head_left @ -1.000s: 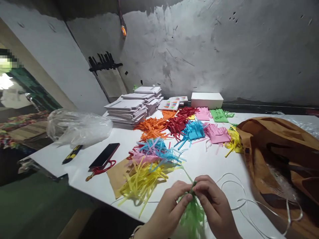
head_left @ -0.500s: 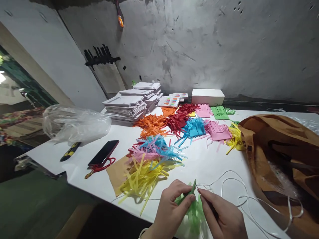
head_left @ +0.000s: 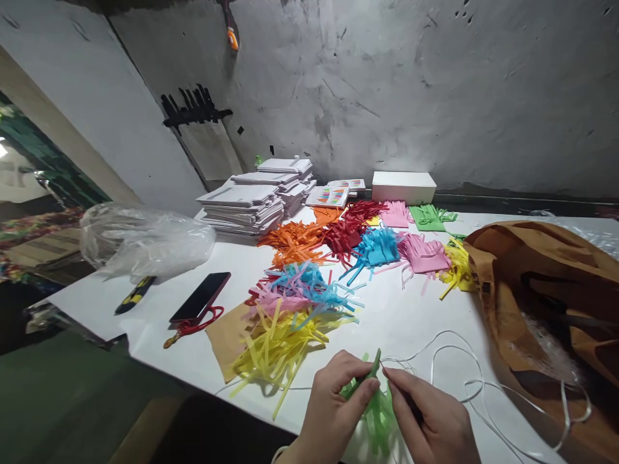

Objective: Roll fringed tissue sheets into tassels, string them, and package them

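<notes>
My left hand (head_left: 333, 403) pinches the folded top of a green paper tassel (head_left: 374, 409) at the near edge of the white table (head_left: 401, 316). Its cut strips hang down between my hands. My right hand (head_left: 430, 422) is closed in a pinch just right of the tassel's top, on the thin white string (head_left: 452, 351) that loops away across the table to the right. Just beyond my hands lies a loose heap of yellow paper strips (head_left: 280, 348), with pink and blue ones behind it.
Further back lie orange, red, blue, pink, yellow and green tassels (head_left: 372, 248). A brown bag (head_left: 541, 290) fills the right side. A phone (head_left: 200, 298), a clear plastic bag (head_left: 145, 238), stacked white papers (head_left: 246, 209) and a white box (head_left: 403, 187) stand left and back.
My right hand has let go of the tassel's top and drawn slightly right, pinching the string. The camera has tipped a little, so the whole scene has shifted.
</notes>
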{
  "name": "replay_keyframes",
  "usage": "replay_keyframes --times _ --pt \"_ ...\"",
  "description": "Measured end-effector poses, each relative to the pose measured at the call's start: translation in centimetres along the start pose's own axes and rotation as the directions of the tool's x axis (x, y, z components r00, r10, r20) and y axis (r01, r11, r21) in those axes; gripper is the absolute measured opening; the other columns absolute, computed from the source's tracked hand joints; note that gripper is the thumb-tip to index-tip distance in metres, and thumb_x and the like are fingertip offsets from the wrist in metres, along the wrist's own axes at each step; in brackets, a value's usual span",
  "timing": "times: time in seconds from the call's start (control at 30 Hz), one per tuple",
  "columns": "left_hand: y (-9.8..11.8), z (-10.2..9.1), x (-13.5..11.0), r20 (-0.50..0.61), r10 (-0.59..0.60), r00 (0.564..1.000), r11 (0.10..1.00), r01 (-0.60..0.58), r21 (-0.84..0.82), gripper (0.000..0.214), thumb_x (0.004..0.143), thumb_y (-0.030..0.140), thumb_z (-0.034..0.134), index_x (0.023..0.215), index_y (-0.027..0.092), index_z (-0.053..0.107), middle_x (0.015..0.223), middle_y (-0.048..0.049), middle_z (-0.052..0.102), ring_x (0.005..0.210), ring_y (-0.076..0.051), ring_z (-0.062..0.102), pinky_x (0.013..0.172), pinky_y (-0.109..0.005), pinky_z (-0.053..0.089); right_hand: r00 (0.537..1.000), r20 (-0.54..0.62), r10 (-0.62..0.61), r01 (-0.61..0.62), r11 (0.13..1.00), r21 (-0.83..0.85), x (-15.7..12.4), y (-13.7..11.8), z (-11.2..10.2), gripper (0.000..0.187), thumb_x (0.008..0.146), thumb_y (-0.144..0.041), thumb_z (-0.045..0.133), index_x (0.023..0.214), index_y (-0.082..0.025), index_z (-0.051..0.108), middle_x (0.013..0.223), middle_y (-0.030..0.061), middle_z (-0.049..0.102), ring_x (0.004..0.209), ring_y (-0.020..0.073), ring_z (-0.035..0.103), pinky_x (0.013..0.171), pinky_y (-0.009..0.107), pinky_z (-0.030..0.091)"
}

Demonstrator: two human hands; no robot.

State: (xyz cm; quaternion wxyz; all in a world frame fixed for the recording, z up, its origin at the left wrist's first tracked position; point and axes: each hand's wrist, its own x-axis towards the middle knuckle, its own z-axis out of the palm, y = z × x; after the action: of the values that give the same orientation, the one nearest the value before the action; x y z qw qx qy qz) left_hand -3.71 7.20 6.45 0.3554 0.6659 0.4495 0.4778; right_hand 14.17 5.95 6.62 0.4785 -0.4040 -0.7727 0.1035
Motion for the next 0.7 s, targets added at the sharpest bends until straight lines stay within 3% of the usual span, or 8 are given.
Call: replay_keyframes --times 0.13,0.23,0.33,0.37,0.43,0.53,0.6,0.7 --pt "-0.3 0.1 0.2 -0.03 0.155 0.987 0.983 -0.151 0.108 0.012 0.094 0.026 0.064 0.097 0.02 0.074 0.081 -0.0057 0.072 0.077 -0.019 0.063 0.069 -0.029 0.052 0.995 0.083 -0.049 0.055 0.996 -0.071 0.0 0.5 -0.5 0.023 0.097 -0.016 0.053 0.118 -0.019 0.061 0.092 0.0054 0.078 0.076 0.0151 0.076 0.069 0.017 0.058" --pt "-0.4 0.1 0.2 -0.017 0.375 0.927 0.885 -0.353 0.304 0.018 0.093 0.012 0.061 0.107 0.018 0.07 0.082 -0.0053 0.07 0.077 -0.019 0.058 0.071 -0.031 0.049 0.985 0.164 -0.048 0.062 0.995 -0.083 -0.3 0.9 -0.7 0.025 0.098 -0.017 0.05 0.119 -0.017 0.063 0.088 0.007 0.077 0.074 0.0166 0.075 0.068 0.019 0.058" --pt "-0.3 0.1 0.2 0.062 0.492 0.868 0.77 -0.467 0.435 0.028 0.092 0.005 0.058 0.118 0.014 0.065 0.085 -0.0068 0.07 0.08 -0.021 0.054 0.074 -0.035 0.045 0.961 0.229 0.156 -0.172 0.984 0.053 -0.3 0.8 -0.6 0.022 0.099 -0.025 0.05 0.109 -0.021 0.069 0.082 0.0044 0.073 0.073 0.0161 0.073 0.068 0.02 0.057" --pt "-0.3 0.1 0.2 0.081 0.503 0.861 0.751 -0.481 0.452 0.029 0.092 0.005 0.058 0.119 0.014 0.064 0.085 -0.0069 0.069 0.08 -0.021 0.052 0.074 -0.036 0.044 0.928 0.238 0.286 -0.324 0.936 0.138 -0.3 0.7 -0.5 0.023 0.099 -0.03 0.051 0.11 -0.022 0.069 0.077 0.0027 0.071 0.069 0.0152 0.071 0.064 0.02 0.056" --pt "-0.2 0.1 0.2 0.102 0.517 0.85 0.729 -0.499 0.469 0.027 0.093 0.006 0.057 0.118 0.013 0.063 0.083 -0.0067 0.068 0.079 -0.021 0.051 0.075 -0.036 0.041 0.797 0.287 0.532 -0.604 0.719 0.345 -0.1 0.2 0.0 0.035 0.096 -0.045 0.057 0.122 -0.023 0.065 0.065 -0.0016 0.063 0.055 0.0128 0.061 0.05 0.019 0.049" --pt "-0.2 0.2 0.1 0.142 0.513 0.847 0.714 -0.512 0.478 0.017 0.095 0.009 0.055 0.108 0.013 0.064 0.081 -0.0062 0.067 0.078 -0.02 0.05 0.075 -0.036 0.039 0.626 0.43 0.651 -0.764 0.401 0.506 0.2 -0.3 0.7 0.06 0.086 -0.063 0.064 0.124 -0.018 0.062 0.055 -0.0059 0.052 0.042 0.0089 0.044 0.04 0.018 0.035" --pt "-0.3 0.2 0.0 0.17 0.495 0.852 0.705 -0.508 0.495 0.012 0.096 0.011 0.054 0.099 0.014 0.065 0.079 -0.0054 0.066 0.076 -0.019 0.05 0.075 -0.036 0.038 0.615 0.445 0.65 -0.779 0.416 0.469 0.2 -0.2 0.9 0.057 0.083 -0.067 0.064 0.108 -0.016 0.068 0.054 -0.0045 0.052 0.043 0.0081 0.042 0.042 0.019 0.034" --pt "-0.8 0.1 -0.2 0.183 0.483 0.857 0.687 -0.499 0.528 0.014 0.098 0.016 0.051 0.098 0.015 0.065 0.075 -0.0043 0.065 0.073 -0.019 0.049 0.074 -0.036 0.037 0.667 0.394 0.632 -0.745 0.556 0.369 0.0 0.6 0.8 0.05 0.083 -0.066 0.064 0.097 -0.018 0.07 0.056 -0.0025 0.054 0.049 0.0099 0.046 0.048 0.021 0.037"
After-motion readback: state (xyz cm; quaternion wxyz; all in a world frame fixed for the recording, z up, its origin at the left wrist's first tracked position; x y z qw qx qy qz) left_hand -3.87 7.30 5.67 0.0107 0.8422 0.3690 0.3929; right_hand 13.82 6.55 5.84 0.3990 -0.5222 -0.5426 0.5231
